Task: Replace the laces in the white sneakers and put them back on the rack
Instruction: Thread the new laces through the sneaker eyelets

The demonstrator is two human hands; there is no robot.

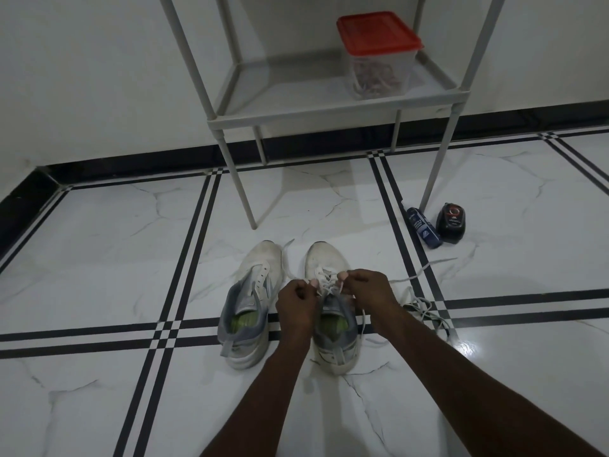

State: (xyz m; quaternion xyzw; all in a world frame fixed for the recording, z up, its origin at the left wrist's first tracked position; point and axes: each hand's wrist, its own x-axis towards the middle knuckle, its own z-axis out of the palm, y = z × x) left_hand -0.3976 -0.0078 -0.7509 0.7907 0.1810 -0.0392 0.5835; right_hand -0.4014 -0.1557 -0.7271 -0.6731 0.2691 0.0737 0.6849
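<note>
Head view: both sneakers (333, 311) lie lengthwise, toes toward the rack (309, 107).

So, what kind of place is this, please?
Probably a home entryway or a room corner: a tiled floor along a plain wall, a grey shoe rack, and shoe-care items beside its leg.

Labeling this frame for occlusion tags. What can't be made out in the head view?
- Eyelets of the right sneaker: partly covered by the left hand and right hand.
- Contents of the red-lidded container: blurred behind cloudy plastic.
- Labels on the blue bottle and black item: too small.
- Rack above its low shelf: cut off by the top edge.
</note>
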